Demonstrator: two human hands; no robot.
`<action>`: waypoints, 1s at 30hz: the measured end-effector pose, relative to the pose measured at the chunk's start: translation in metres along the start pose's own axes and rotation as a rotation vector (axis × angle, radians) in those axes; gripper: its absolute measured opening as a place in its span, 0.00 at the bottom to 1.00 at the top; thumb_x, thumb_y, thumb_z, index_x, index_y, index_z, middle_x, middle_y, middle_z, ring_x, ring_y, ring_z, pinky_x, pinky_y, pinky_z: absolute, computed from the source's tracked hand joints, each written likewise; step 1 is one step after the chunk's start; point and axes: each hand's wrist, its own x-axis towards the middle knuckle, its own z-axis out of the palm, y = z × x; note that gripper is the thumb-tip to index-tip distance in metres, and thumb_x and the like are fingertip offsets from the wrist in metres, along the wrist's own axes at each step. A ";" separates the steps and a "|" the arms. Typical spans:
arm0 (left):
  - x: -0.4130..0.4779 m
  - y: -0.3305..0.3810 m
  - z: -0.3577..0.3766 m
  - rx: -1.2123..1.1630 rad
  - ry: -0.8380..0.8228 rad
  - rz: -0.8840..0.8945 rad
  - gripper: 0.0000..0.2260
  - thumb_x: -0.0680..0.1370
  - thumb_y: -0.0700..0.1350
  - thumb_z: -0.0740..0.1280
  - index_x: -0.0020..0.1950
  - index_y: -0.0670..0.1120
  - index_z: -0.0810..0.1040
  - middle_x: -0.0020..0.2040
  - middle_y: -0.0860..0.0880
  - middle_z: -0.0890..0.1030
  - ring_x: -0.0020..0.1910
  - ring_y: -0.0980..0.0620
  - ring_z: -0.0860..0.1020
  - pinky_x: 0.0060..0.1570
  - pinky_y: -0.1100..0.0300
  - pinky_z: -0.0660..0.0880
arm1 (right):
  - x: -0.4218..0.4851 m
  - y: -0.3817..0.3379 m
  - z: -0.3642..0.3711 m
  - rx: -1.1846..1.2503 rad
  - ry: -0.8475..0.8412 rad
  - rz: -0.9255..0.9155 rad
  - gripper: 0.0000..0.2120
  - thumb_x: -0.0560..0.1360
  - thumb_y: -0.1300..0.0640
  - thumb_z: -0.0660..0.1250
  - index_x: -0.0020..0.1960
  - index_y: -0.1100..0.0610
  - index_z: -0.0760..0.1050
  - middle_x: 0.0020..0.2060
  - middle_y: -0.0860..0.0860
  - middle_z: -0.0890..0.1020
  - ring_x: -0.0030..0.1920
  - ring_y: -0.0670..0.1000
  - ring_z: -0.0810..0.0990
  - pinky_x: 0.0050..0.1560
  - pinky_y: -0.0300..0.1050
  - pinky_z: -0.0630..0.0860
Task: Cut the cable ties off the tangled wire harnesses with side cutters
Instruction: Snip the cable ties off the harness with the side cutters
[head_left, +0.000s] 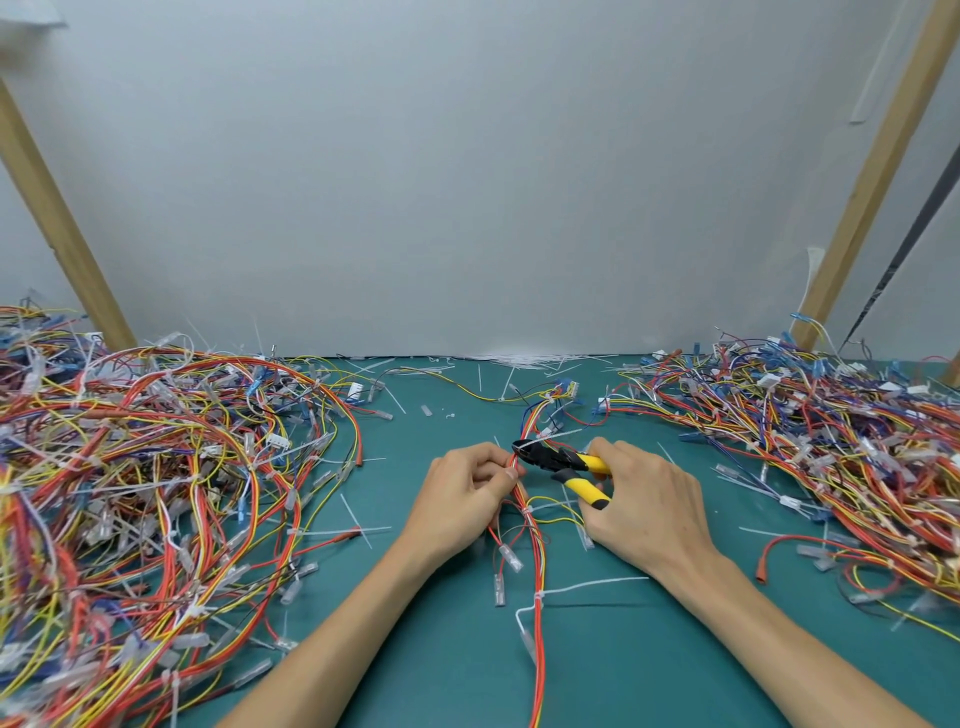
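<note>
A wire harness (538, 561) of red, orange and yellow wires lies down the middle of the green mat (447, 665). My left hand (467, 493) pinches the bundle just left of centre. My right hand (649, 504) grips the yellow handles of the side cutters (563, 465). Their black jaws point left and sit at the bundle right above my left fingertips. White cable ties (538, 597) still wrap the harness lower down, one with a long tail sticking out to the right.
A big heap of tangled harnesses (156, 493) fills the left of the mat, and another heap (831, 447) fills the right. Cut white tie pieces (524, 359) lie along the back edge by the wall. Wooden posts (57, 218) lean at both sides.
</note>
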 end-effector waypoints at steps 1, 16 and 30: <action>0.000 0.000 0.000 0.001 0.000 0.000 0.05 0.78 0.41 0.66 0.45 0.43 0.81 0.26 0.56 0.79 0.24 0.61 0.73 0.34 0.62 0.69 | 0.000 0.000 0.000 0.000 -0.002 0.005 0.10 0.68 0.42 0.66 0.43 0.47 0.71 0.32 0.45 0.74 0.34 0.49 0.69 0.30 0.41 0.64; 0.001 -0.004 0.000 0.002 0.000 -0.002 0.05 0.79 0.41 0.66 0.46 0.44 0.81 0.28 0.56 0.80 0.24 0.59 0.72 0.33 0.64 0.69 | -0.001 -0.001 -0.001 -0.015 0.012 -0.039 0.13 0.67 0.43 0.68 0.43 0.49 0.69 0.34 0.44 0.71 0.36 0.50 0.67 0.34 0.43 0.61; 0.001 -0.004 0.001 -0.008 0.012 0.009 0.05 0.79 0.41 0.66 0.46 0.43 0.80 0.29 0.56 0.81 0.28 0.58 0.74 0.34 0.65 0.70 | 0.000 -0.001 -0.002 -0.009 0.036 -0.027 0.12 0.66 0.45 0.68 0.43 0.50 0.70 0.34 0.44 0.69 0.36 0.51 0.67 0.34 0.44 0.61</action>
